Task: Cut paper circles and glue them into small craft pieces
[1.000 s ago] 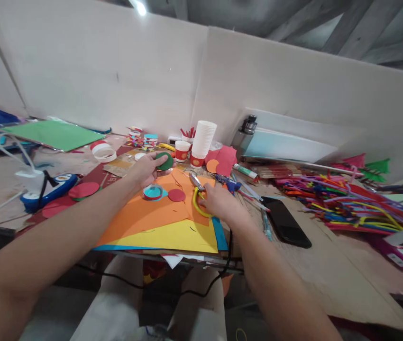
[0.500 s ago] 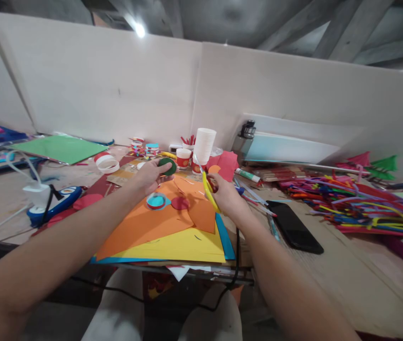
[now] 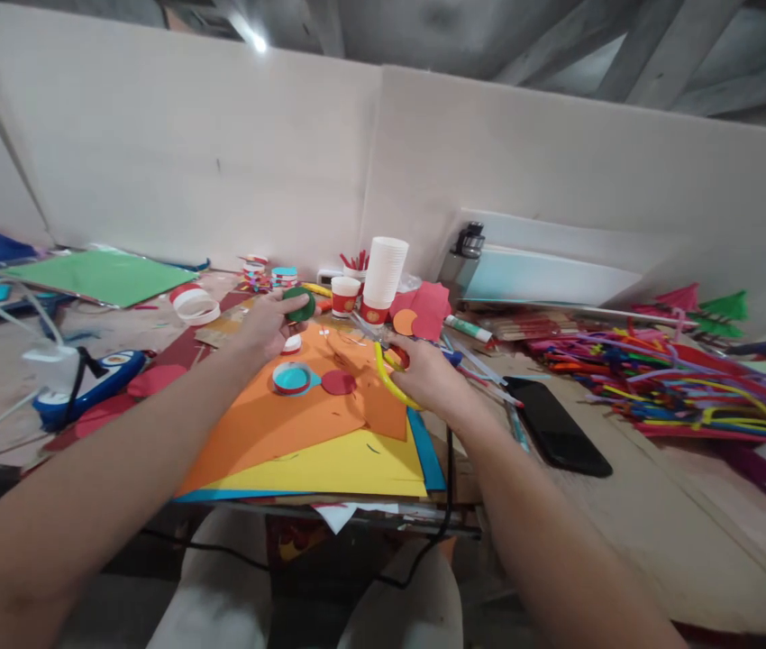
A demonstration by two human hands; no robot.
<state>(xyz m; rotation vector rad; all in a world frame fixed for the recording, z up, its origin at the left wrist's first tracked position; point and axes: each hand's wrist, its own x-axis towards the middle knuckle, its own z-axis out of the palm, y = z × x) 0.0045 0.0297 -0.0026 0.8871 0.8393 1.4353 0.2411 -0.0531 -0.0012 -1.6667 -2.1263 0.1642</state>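
Note:
My left hand (image 3: 268, 324) is closed on a round green paper piece (image 3: 298, 304), held above the far edge of the orange paper sheet (image 3: 275, 419). My right hand (image 3: 424, 374) grips yellow-handled scissors (image 3: 383, 361), their blades pointing left toward the green piece. On the orange sheet lie a blue-and-red ring (image 3: 290, 378) and a red paper circle (image 3: 338, 382). Yellow (image 3: 349, 464) and blue sheets lie stacked beneath the orange one.
A stack of white cups (image 3: 383, 270) and small red-and-white cups (image 3: 344, 296) stand behind the sheets. A black phone (image 3: 562, 437) lies to the right, with a heap of coloured pipe cleaners (image 3: 667, 388) beyond. A green sheet (image 3: 103, 275) and a blue tool (image 3: 95, 379) sit left.
My right hand picked the scissors up off the orange sheet and now holds them with blades toward the green piece. My left hand kept hold of the green piece.

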